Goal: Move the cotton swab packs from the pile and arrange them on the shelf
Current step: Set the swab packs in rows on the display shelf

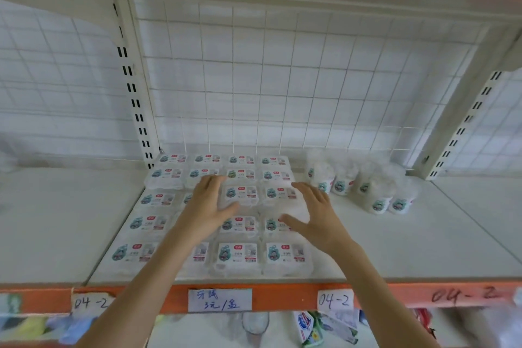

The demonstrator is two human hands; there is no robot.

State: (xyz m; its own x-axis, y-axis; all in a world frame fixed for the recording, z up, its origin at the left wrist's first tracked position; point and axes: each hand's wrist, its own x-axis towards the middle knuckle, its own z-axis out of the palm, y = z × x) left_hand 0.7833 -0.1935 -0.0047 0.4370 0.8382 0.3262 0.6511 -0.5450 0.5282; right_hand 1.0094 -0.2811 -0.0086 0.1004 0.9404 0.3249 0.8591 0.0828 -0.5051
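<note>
Both my left hand (207,207) and right hand (313,213) are spread wide, holding nothing, over the cotton swab packs (241,195) gridded on the shelf (423,234).

Both bare forearms reach forward and up from below. The left hand (207,206) and right hand (315,213) are held palm-down, fingers spread and fairly straight, thumbs pointing toward each other.
</note>
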